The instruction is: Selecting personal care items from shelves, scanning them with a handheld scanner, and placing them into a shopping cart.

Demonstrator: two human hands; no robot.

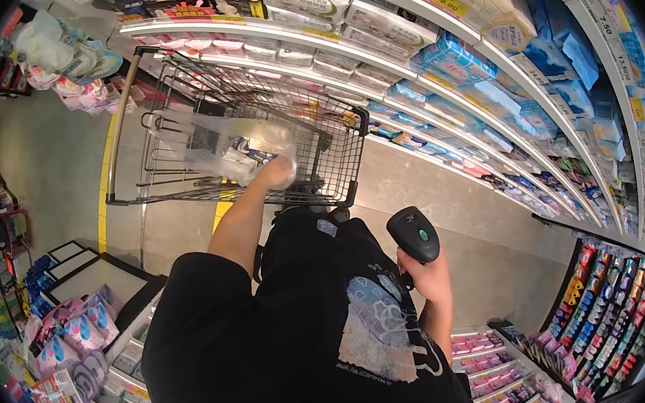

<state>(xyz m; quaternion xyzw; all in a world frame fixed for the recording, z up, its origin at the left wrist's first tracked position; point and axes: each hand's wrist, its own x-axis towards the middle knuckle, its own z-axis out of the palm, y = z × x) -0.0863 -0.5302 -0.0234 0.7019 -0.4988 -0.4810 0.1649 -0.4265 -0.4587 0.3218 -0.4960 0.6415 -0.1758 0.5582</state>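
Observation:
A black wire shopping cart stands in front of me. Over its basket, my left hand is closed on a clear plastic bag, which spreads out to the left. Through the film I see a package with pale and dark printing; what exactly it holds is too blurred to tell. My right hand grips the handle of a black handheld barcode scanner that has a green oval on its top. The scanner is held up to the right of my body, apart from the shelves.
Long white shelves of boxed and soft packs curve along the far and right side. A rack of small colourful packs stands at lower right. Hanging slippers and a low black-framed display are on the left. Yellow tape crosses the floor.

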